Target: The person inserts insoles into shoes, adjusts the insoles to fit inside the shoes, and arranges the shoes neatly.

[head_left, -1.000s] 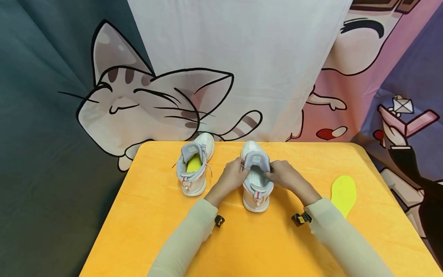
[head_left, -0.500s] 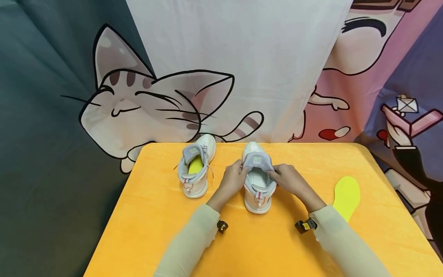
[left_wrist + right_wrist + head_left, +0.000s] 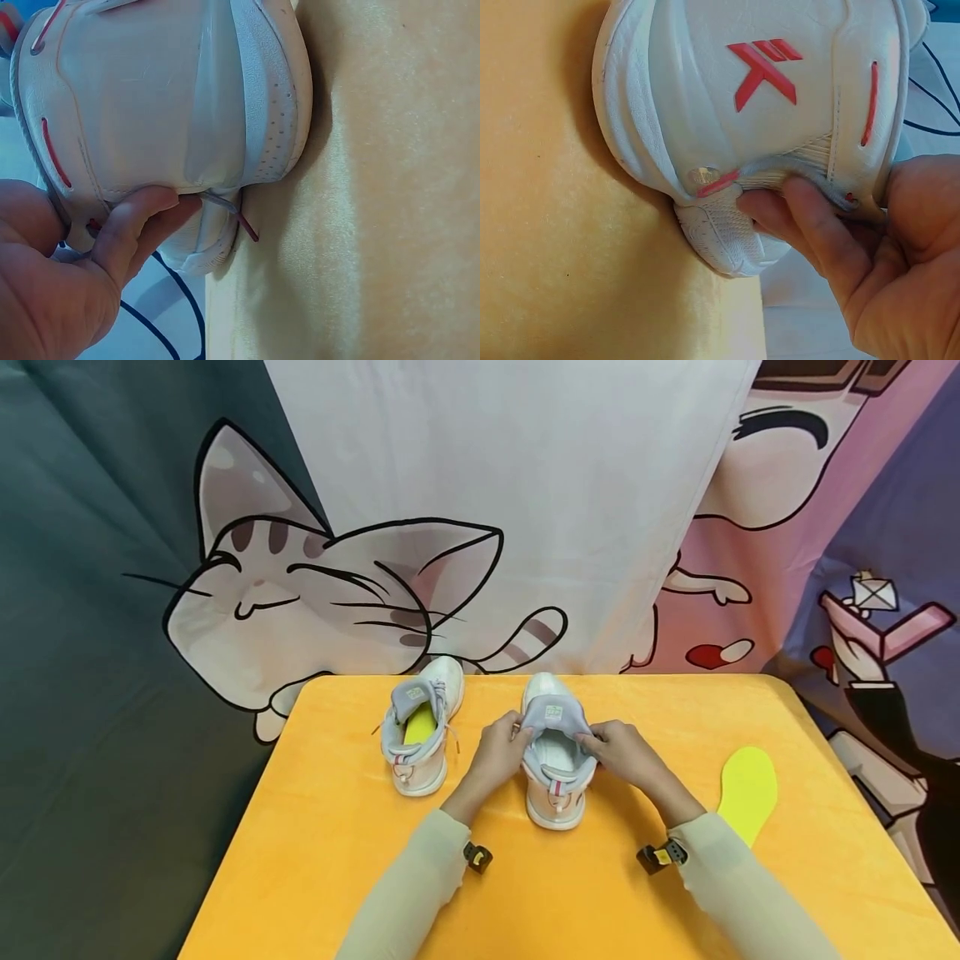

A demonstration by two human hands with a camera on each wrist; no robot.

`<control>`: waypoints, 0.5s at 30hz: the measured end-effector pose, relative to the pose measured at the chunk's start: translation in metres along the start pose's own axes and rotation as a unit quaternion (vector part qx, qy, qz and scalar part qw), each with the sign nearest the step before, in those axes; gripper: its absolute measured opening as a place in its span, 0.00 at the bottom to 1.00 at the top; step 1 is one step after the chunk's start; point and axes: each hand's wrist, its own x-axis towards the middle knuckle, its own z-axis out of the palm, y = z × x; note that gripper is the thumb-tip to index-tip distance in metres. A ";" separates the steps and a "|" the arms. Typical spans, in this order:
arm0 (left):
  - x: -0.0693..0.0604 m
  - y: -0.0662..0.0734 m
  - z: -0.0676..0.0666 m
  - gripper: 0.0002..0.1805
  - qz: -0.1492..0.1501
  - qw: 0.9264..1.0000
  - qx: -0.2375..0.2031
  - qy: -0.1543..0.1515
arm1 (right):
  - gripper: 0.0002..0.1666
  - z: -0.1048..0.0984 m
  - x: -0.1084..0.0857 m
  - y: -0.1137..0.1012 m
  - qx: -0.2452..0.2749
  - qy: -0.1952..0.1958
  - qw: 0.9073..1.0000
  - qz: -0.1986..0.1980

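Note:
A white and pale pink sneaker [image 3: 557, 806] stands on the table, toe pointing away, its grey tongue [image 3: 553, 712] spread toward me. My left hand [image 3: 498, 752] pinches the left side of its opening, with thumb at the collar and fingertips by the laces in the left wrist view. On the other side my right hand [image 3: 626, 750] grips the collar the same way. The right wrist view shows a red logo [image 3: 763, 75] on the shoe's side and a grey lace [image 3: 799, 165] against my fingers. Inside, the sneaker looks whitish.
To the left stands the matching sneaker [image 3: 422, 777], a yellow insole [image 3: 421, 724] inside it. Another yellow insole [image 3: 748, 789] lies flat on the right, partly behind my right sleeve [image 3: 738, 868]. The orange table [image 3: 330, 827] ends at a printed curtain [image 3: 600, 527].
Both hands keep hold of the sneaker. Its tongue and collar are spread a little wider than a second ago, and the right hand has moved slightly outward.

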 end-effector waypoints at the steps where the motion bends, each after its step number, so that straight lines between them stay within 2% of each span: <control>1: -0.001 -0.001 0.000 0.12 0.000 1.000 -0.006 0.000 | 0.18 0.001 0.000 0.000 0.011 -0.002 1.000 0.001; 5: -0.004 -0.002 0.000 0.12 0.000 1.000 -0.023 0.001 | 0.18 0.003 -0.002 0.001 0.028 -0.004 0.999 0.015; 11: -0.006 -0.002 0.003 0.15 -0.013 0.999 -0.047 0.012 | 0.21 0.006 -0.005 -0.002 -0.004 0.030 0.999 0.032; 15: -0.007 -0.003 0.003 0.15 -0.022 0.999 -0.038 0.018 | 0.20 0.007 -0.006 -0.003 -0.023 0.032 0.999 0.027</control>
